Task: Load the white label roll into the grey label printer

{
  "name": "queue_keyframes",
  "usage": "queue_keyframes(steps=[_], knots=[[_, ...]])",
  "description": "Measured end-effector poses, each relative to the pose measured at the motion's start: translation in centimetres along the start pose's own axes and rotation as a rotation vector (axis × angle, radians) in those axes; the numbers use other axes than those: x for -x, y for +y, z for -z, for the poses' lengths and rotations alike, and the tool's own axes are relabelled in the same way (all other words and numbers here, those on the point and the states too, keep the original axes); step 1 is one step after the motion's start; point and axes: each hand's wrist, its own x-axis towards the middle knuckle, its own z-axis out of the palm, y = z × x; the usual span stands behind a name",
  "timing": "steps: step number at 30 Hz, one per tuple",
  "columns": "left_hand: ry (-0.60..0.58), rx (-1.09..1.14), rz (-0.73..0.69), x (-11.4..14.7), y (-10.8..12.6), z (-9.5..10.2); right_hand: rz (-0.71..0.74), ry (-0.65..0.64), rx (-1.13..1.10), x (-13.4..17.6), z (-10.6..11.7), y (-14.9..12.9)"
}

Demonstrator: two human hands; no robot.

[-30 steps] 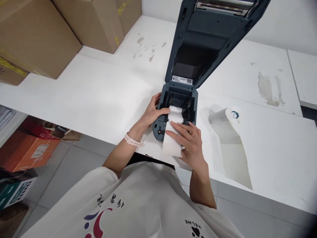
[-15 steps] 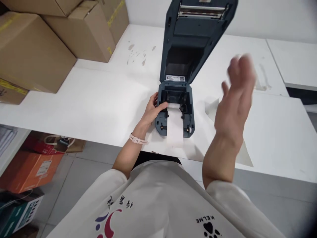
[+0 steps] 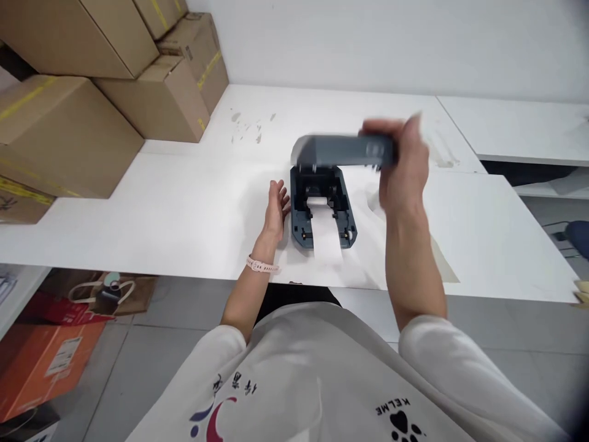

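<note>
A dark blue-grey label printer stands on the white table with its inside showing. White label paper runs from a small roll in its bay out over the front edge. The printer's lid, smeared by motion, is tilted partway down above the base. My right hand grips the lid by its right end, thumb on the outside. Beside the printer's left wall is my left hand, fingers apart and holding nothing; whether its fingertips touch the wall I cannot tell.
Cardboard boxes are stacked at the table's back left. A sheet of pale backing paper lies right of the printer, partly behind my right forearm. Below the table's left end are an orange box and a bag. A white wall stands behind.
My right hand has moved from the air at the right onto the lid. The lid has swung down from upright. My left hand has come off the paper roll to the printer's left side.
</note>
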Motion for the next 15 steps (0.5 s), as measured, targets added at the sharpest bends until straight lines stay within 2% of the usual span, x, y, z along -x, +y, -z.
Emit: queue_keyframes(steps=[1,3,6,8,10,12,15], knots=[[0.011,-0.008,-0.025,0.5,0.1,-0.1,0.023,0.046,-0.024,2.6,-0.1,0.5],[0.026,-0.046,-0.086,2.0,0.0,-0.4,-0.004,0.048,-0.048,7.2,-0.7,1.8],[0.016,-0.124,-0.133,4.3,-0.5,-1.2,-0.266,-0.006,-0.164,11.4,-1.8,3.6],[-0.004,-0.142,-0.101,5.5,-1.0,-1.8,-0.479,-0.077,-0.327,12.4,-2.3,4.4],[-0.023,-0.127,-0.064,6.1,-1.4,-2.1,-0.602,-0.132,-0.457,12.5,-2.5,4.7],[-0.046,-0.106,-0.066,6.2,-1.8,-2.3,-0.623,-0.163,-0.504,12.4,-2.6,4.8],[-0.040,-0.101,-0.143,5.6,-1.9,-2.4,-0.572,-0.143,-0.500,12.3,-2.7,5.1]])
